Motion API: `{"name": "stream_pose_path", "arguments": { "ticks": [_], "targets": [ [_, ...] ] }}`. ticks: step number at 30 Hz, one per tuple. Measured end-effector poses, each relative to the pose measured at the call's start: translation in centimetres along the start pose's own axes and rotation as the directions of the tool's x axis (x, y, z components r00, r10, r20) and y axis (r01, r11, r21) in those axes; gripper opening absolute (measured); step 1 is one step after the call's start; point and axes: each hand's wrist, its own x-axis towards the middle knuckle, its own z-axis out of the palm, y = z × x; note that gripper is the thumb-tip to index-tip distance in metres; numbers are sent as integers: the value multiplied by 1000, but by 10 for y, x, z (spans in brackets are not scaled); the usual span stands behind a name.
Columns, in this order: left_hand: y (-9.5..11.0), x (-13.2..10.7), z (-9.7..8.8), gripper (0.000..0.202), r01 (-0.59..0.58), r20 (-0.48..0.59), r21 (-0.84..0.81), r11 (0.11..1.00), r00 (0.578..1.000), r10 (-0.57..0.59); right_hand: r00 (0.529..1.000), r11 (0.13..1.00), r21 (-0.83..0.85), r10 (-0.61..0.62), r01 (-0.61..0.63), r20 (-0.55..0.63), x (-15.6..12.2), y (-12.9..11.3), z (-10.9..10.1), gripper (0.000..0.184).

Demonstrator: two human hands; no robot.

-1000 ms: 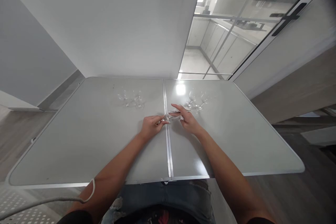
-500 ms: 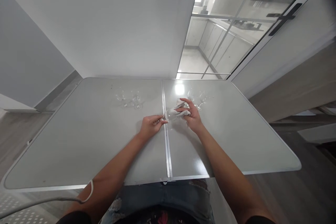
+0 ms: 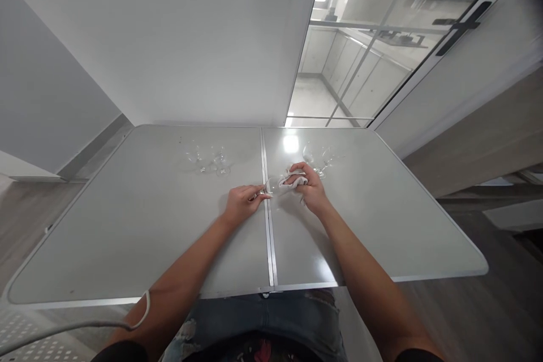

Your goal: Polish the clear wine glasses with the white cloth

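My left hand [image 3: 245, 202] pinches one end of a clear stemmed glass [image 3: 274, 185], which lies tilted on its side above the seam of the table. Bunched in my right hand [image 3: 313, 188] is a white cloth [image 3: 293, 181], pressed at the glass's bowl end. The fingers partly cover the cloth, and how far it goes into the bowl I cannot make out. Just beyond my right hand stand clear stemmed glasses [image 3: 326, 157], partly hidden by that hand. More clear stemmed glasses [image 3: 219, 157] stand to the left, past my left hand.
The pale table [image 3: 139, 226] has a metal rim and a metal seam [image 3: 270, 243] down its middle. A white wall [image 3: 203, 45] meets its far edge. At the right is a glazed door [image 3: 352, 62] with a black handle. A white cable [image 3: 97, 323] crosses near my left forearm.
My right hand's fingers have curled in a little and the cloth is more bunched around them. The left hand keeps its pinch in nearly the same spot.
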Motion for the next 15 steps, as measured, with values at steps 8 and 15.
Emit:
{"name": "stream_pose_path", "arguments": {
  "ticks": [8, 15],
  "targets": [
    [-3, -4, 3, 21, -23, -8, 10, 1000, 1000, 23, 968, 946, -275, -110, 172, 226, -4, 0, 10, 66],
    [-1, -3, 1, 23, 31, 12, -40, 999, 999, -31, 994, 999, -39, -17, 21, 105, 0, -5, 6, 51]
  ]
}}
